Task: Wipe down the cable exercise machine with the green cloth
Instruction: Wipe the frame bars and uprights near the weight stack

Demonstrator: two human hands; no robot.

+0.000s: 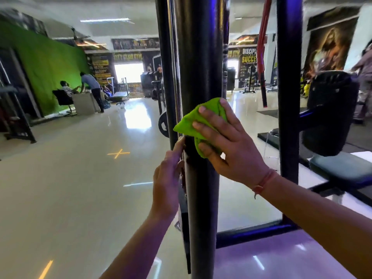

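A thick black upright post (198,67) of the cable machine fills the middle of the view from top to bottom. My right hand (231,146) presses the green cloth (193,121) against this post at mid height, with the fingers spread over the cloth and wrapped partly round the post. My left hand (168,178) rests on the post's left edge just below the cloth, its fingers straight and pointing up. A second dark upright (288,87) of the frame stands to the right.
A padded seat (342,168) and a black roller pad (330,111) sit at the right. The frame's base bar (253,232) runs low across the floor. Glossy floor (80,178) stretches left. People sit and stand at a desk (83,101) by a green wall, far left.
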